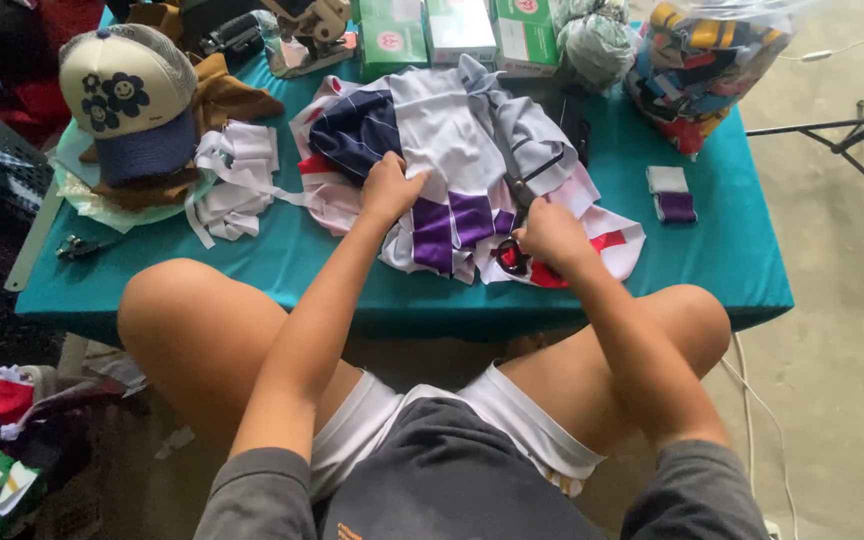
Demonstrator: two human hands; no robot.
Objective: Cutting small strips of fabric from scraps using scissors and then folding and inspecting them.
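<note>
We cut one soft garment with one pair of scissors

Our right hand [552, 235] closes round the scissors [514, 185]; just left of that grip, our left hand [389, 188] pinches the white, purple and navy cloth [442, 130] on the teal surface [732, 250]: light, floppy, best held near the cut

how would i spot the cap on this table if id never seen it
Start at the teal table and go to its far left corner, left of the fabric pile. The cap sits on brown cloth there: cream crown, dark blue brim, and smiling flower prints.
</note>
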